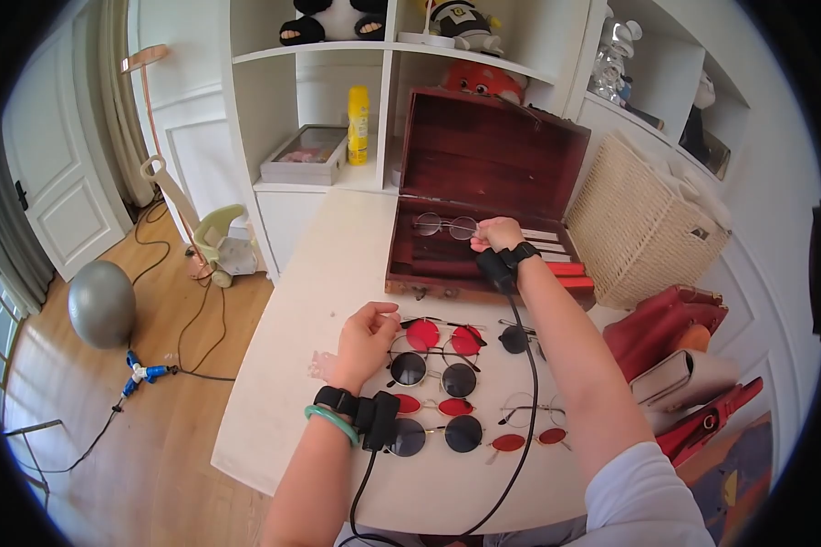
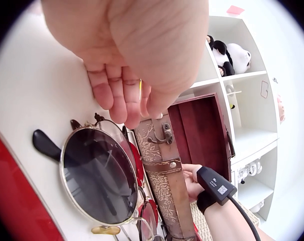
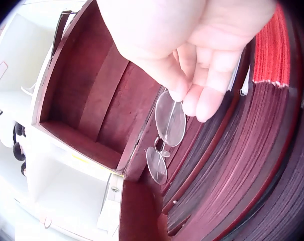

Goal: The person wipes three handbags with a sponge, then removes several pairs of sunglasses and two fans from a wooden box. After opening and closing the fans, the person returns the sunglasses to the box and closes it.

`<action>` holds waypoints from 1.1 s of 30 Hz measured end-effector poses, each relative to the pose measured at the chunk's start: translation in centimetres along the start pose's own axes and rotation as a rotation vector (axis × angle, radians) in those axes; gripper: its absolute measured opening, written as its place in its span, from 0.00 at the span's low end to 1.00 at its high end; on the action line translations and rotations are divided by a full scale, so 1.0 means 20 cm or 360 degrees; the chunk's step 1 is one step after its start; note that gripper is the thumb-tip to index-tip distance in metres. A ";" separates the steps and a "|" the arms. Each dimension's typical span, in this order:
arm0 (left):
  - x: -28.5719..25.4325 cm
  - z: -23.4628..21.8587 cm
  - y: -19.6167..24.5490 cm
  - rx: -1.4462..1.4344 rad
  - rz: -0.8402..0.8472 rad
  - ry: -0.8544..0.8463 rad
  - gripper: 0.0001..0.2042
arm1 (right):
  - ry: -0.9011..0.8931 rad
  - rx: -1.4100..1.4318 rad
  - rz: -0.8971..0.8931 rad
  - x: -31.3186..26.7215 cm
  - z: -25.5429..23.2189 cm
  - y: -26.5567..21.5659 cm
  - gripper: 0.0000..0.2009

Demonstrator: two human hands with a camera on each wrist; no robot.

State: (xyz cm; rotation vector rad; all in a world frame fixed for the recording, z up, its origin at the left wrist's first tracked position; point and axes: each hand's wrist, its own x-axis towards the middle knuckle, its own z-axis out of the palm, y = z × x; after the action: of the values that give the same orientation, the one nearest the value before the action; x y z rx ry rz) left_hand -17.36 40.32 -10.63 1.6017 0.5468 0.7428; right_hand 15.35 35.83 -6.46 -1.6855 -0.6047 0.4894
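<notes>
Clear round glasses [image 1: 431, 225] hang over the open dark red wooden case [image 1: 493, 155]; the right hand [image 1: 499, 234] pinches them at one end. In the right wrist view, thumb and fingertips of the right hand [image 3: 197, 55] grip the edge of the glasses [image 3: 170, 120], lenses above the case's inside. The left hand [image 1: 367, 342] lies by the left end of the red round sunglasses [image 1: 422, 335], fingers slightly bent. In the left wrist view, the left hand [image 2: 127, 55] appears above dark sunglasses [image 2: 99, 173]; whether its fingertips touch any pair is unclear.
Rows of dark and red sunglasses [image 1: 462, 434] lie on the white table [image 1: 274, 401] in front of the case. A woven basket [image 1: 629, 219] and red bags [image 1: 666, 333] stand to the right. Behind is a white shelf [image 1: 265, 91] with a yellow can [image 1: 358, 126].
</notes>
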 end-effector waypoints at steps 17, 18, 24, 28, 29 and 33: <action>-0.01 -0.01 0.04 0.0117 -0.0116 -0.0086 0.12 | -0.0418 -0.1007 -0.0252 -1.01 -0.66 -0.08 0.06; -0.01 -0.01 0.04 0.0119 -0.0105 -0.0090 0.12 | -0.0321 -0.1136 -0.0249 -1.02 -0.69 -0.03 0.07; -0.01 -0.02 0.04 0.0129 -0.0095 -0.0096 0.12 | -0.0350 -0.1055 -0.0235 -0.99 -0.66 0.12 0.17; 0.01 -0.01 0.00 0.0112 -0.0032 -0.0075 0.11 | -0.0373 -0.1435 -0.0471 -0.97 -0.51 0.10 0.17; 0.01 -0.01 -0.01 0.0083 0.0005 -0.0064 0.10 | -0.0394 -0.1614 -0.0377 -0.97 -0.48 0.08 0.15; 0.00 0.00 -0.01 0.0163 0.0009 -0.0022 0.10 | -0.0546 -0.1558 -0.0375 -0.97 -0.44 0.01 0.12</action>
State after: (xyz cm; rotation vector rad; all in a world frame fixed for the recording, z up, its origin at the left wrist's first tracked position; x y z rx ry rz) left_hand -17.37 40.42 -10.75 1.7026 0.5782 0.7172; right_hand 5.78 16.77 -5.09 -2.4091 -1.4377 0.3195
